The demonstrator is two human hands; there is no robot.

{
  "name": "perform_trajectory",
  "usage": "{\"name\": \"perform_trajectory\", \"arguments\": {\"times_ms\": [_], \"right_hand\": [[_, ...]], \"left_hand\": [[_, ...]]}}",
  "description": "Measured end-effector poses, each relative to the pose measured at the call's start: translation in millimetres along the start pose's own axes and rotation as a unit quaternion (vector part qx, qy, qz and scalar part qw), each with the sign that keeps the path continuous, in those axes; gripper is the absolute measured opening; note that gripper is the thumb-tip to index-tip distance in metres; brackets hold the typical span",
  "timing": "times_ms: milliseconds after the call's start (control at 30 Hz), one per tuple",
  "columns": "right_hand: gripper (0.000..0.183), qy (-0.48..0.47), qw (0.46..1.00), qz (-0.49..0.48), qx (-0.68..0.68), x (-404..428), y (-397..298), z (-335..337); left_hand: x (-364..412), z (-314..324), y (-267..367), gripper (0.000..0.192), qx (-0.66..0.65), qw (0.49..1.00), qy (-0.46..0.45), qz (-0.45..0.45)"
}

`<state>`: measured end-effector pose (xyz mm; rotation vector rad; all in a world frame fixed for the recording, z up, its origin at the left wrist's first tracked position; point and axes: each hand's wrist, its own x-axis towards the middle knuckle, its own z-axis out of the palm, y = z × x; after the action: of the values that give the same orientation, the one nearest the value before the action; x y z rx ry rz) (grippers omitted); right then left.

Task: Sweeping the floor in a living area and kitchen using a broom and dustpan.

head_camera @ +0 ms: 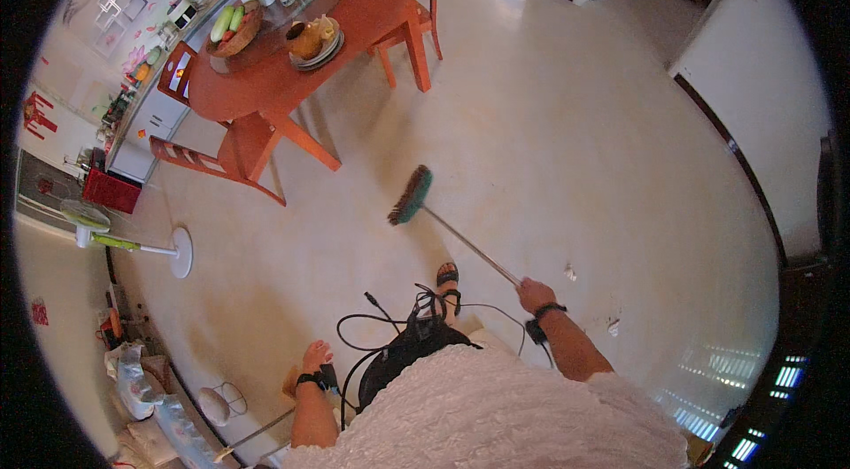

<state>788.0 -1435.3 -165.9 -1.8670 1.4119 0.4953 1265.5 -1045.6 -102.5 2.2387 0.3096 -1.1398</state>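
My right hand point(536, 296) is closed around the metal handle point(473, 248) of a broom. Out ahead, the green broom head point(412, 195) with dark bristles rests on the pale floor. My left hand point(317, 355) hangs low at my side, fingers loosely curled, with nothing visible in it. Both wrists wear black straps with small dark boxes. Black cables point(372, 319) loop in front of my waist. Small crumpled whitish scraps point(570, 272) lie on the floor to the right of the broom handle, with another scrap point(613, 327) further down.
A wooden oval table point(372, 0) with a basket of vegetables point(236, 30) and stacked plates stands ahead left. A wooden chair point(249, 147) juts from its near end. A standing fan point(180, 253) is at left; a round-seated stool point(214, 406) lies lower left. A white wall point(750, 110) bounds the right.
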Motion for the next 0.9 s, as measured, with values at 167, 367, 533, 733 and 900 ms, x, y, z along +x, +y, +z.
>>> {"name": "perform_trajectory", "arguments": {"times_ms": [167,367,533,733,900], "right_hand": [[0.031,0.015,0.998,-0.03,-0.053,57.8,-67.8,-63.5],[0.034,-0.048,0.995,0.075,-0.039,21.1,4.6,-91.3],[0.041,-0.043,0.968,0.245,-0.023,-111.5,142.3,-64.4],[0.039,-0.065,0.905,0.418,-0.043,-275.5,253.3,-20.5],[0.026,-0.026,0.882,0.462,-0.09,-334.4,297.7,-20.9]], "left_hand": [[-37.6,-3.8,41.0,0.041,-0.002,0.998,-0.029,0.056],[-48.4,6.9,73.3,0.039,0.009,0.999,-0.012,0.047],[-38.3,42.5,93.7,0.037,0.167,0.982,-0.038,0.083],[-24.0,71.9,110.5,0.038,0.26,0.891,-0.071,0.366],[-61.4,74.8,141.6,0.038,0.226,0.919,-0.077,0.314]]}}
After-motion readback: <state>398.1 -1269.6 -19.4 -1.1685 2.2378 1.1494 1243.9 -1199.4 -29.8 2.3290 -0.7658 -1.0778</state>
